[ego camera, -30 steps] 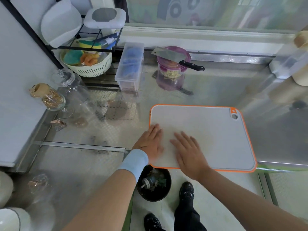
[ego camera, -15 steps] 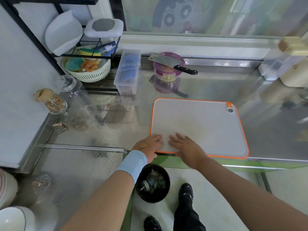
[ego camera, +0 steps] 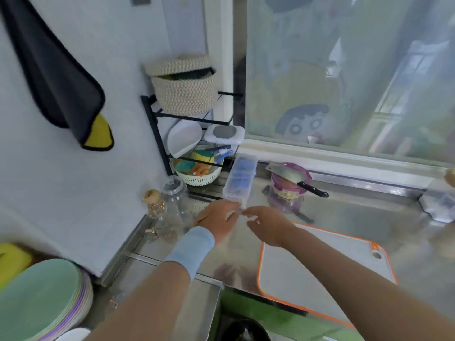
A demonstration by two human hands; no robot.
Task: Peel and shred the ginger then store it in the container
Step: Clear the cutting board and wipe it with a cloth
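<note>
**Take the clear box by its near end, clear of glass and blade**

Nearest on the right, the orange-rimmed cutting board [ego camera: 320, 267] lies flat on the steel surface [ego camera: 357, 212] with no ginger on it. Beyond its far left corner, both arms reach for the near end of the clear box [ego camera: 240, 183]. The left grip [ego camera: 216, 220] is spread, with straight fingers and tips just at the box's end (blur hides whether they touch). The right grip [ego camera: 268, 225] has loosely curled fingers, and I cannot tell whether it pinches anything.

The step looks like fetching this box. It would go best held by both long walls and drawn straight toward the near edge. Glass jars [ego camera: 176, 193] stand just to its left. To the right, the cleaver [ego camera: 288, 174] rests across the purple container [ego camera: 288, 200], its black handle overhanging. Pale shreds inside that container look like the ginger [ego camera: 285, 194], though the tinted wall blurs them.
</note>
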